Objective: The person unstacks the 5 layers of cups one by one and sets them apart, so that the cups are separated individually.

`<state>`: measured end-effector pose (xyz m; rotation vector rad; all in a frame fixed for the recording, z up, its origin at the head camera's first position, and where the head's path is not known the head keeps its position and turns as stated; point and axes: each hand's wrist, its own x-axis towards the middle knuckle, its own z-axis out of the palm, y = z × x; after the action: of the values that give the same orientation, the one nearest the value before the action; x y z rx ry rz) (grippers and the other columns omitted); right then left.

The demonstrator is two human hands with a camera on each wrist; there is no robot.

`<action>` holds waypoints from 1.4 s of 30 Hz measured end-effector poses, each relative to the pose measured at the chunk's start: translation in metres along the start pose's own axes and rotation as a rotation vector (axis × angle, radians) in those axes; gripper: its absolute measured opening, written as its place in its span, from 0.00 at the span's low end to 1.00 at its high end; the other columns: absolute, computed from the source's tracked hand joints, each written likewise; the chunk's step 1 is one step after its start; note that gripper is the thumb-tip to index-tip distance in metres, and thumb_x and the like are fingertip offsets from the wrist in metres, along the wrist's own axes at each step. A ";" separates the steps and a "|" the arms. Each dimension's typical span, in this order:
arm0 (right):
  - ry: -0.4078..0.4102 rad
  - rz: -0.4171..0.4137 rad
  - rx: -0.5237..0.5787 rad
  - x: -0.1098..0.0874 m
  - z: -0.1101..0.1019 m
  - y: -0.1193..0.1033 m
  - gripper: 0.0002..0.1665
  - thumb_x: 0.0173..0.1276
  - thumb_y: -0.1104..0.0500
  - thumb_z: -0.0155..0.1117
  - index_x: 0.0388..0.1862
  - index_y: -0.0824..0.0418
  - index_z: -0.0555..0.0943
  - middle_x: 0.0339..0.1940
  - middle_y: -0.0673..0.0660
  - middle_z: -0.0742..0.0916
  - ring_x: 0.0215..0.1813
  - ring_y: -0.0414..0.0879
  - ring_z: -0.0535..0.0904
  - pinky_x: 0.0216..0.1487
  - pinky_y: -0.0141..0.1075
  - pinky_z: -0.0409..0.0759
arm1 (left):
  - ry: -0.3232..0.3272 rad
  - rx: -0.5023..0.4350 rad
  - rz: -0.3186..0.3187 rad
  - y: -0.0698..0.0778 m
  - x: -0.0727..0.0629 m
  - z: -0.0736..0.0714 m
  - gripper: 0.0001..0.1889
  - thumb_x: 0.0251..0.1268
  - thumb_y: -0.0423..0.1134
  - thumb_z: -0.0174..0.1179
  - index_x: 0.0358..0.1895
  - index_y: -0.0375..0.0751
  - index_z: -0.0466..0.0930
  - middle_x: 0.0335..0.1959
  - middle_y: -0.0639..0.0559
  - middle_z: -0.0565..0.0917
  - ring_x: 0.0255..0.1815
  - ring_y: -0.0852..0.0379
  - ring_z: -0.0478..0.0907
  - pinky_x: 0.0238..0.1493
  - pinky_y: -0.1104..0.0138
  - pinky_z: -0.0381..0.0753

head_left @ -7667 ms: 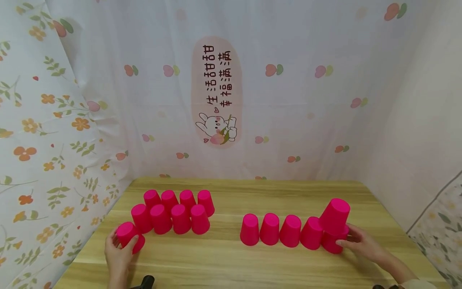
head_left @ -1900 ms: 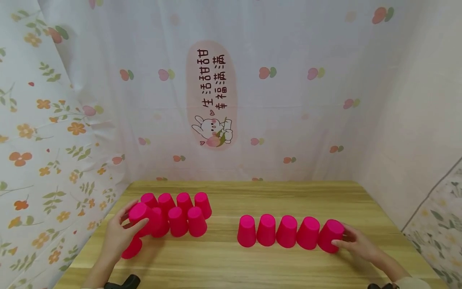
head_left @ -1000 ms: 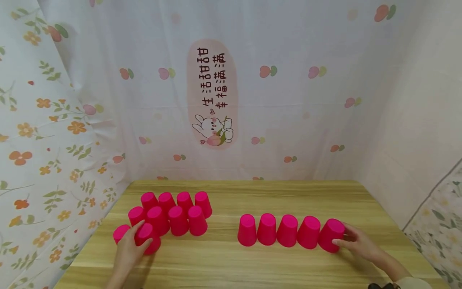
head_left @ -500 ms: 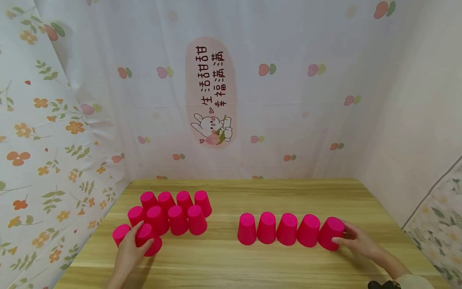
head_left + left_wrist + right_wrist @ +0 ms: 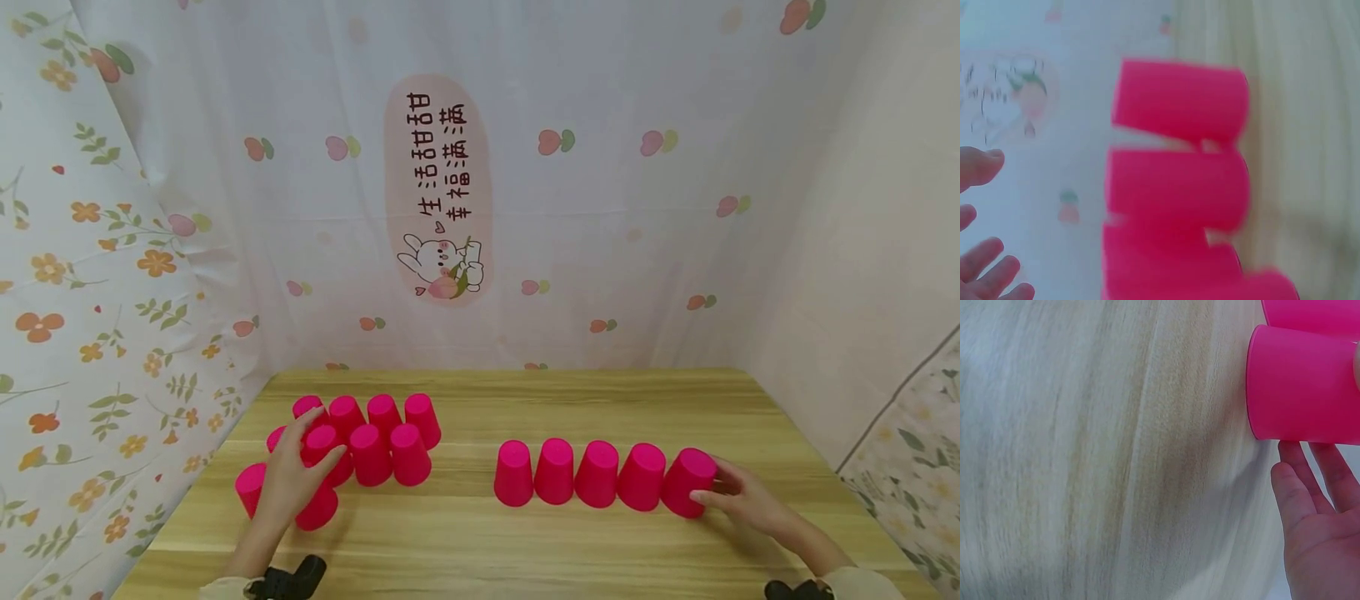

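Pink cups stand upside down on the wooden table in two groups. My left hand [image 5: 292, 477] is raised over the left group with fingers spread, holding nothing; in the left wrist view its fingertips [image 5: 988, 255] are apart from the blurred cups [image 5: 1179, 187]. Below it, a front-row cup [image 5: 318, 510] is partly hidden by the hand, beside another front cup [image 5: 251, 487]. A second-row cup [image 5: 322, 442] shows between thumb and fingers. My right hand [image 5: 746, 498] grips the rightmost cup [image 5: 686, 485] of the right row, thumb in front, fingers behind; the right wrist view shows fingers against its wall [image 5: 1304, 387].
Behind the left group's second row stands a back row, ending at a cup [image 5: 423, 421]. The right row runs leftward to a cup [image 5: 513, 475]. A strip of wooden table [image 5: 468, 500] separates the groups. Printed curtains [image 5: 600, 233] hang behind and at the sides.
A cup has come off the right-end cup since the oldest frame. The left hand has set a second cup in the front row, let go and risen. The right hand stays at its cup.
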<state>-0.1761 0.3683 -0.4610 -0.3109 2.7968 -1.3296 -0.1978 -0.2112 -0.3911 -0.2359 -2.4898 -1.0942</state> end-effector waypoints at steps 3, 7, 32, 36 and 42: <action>-0.003 0.001 0.006 0.000 0.000 0.000 0.34 0.57 0.61 0.62 0.57 0.79 0.62 0.47 0.72 0.76 0.44 0.57 0.77 0.37 0.29 0.76 | -0.008 -0.067 0.034 0.014 0.007 0.017 0.31 0.49 0.33 0.65 0.58 0.34 0.63 0.55 0.37 0.67 0.55 0.40 0.63 0.48 0.44 0.68; -0.008 0.004 0.021 0.000 0.000 0.000 0.35 0.57 0.61 0.62 0.57 0.79 0.61 0.48 0.73 0.75 0.45 0.64 0.75 0.37 0.29 0.76 | -0.033 -0.185 0.077 0.033 0.012 0.048 0.29 0.47 0.33 0.65 0.57 0.35 0.67 0.54 0.39 0.70 0.53 0.43 0.66 0.48 0.48 0.70; 0.015 -0.026 -0.011 0.000 0.001 0.003 0.33 0.57 0.61 0.63 0.55 0.80 0.63 0.44 0.68 0.79 0.40 0.35 0.77 0.36 0.29 0.76 | -0.389 -0.347 0.164 0.078 0.000 0.189 0.30 0.50 0.36 0.64 0.58 0.38 0.65 0.51 0.45 0.72 0.51 0.49 0.69 0.50 0.56 0.71; 0.026 -0.038 -0.010 0.000 0.002 0.003 0.32 0.57 0.62 0.63 0.55 0.79 0.63 0.43 0.67 0.79 0.39 0.33 0.77 0.36 0.28 0.76 | -0.395 -0.391 0.122 0.076 -0.002 0.193 0.30 0.50 0.35 0.64 0.58 0.38 0.66 0.50 0.44 0.72 0.49 0.50 0.71 0.47 0.61 0.73; 0.044 -0.056 -0.002 -0.001 0.003 0.003 0.31 0.56 0.64 0.63 0.53 0.80 0.64 0.41 0.52 0.81 0.38 0.33 0.77 0.36 0.28 0.76 | -0.398 -0.468 0.054 0.078 -0.005 0.192 0.29 0.50 0.32 0.64 0.58 0.36 0.65 0.51 0.41 0.72 0.51 0.46 0.70 0.47 0.57 0.73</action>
<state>-0.1756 0.3686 -0.4654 -0.3676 2.8452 -1.3619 -0.2267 -0.0171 -0.4581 -0.7127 -2.4899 -1.7397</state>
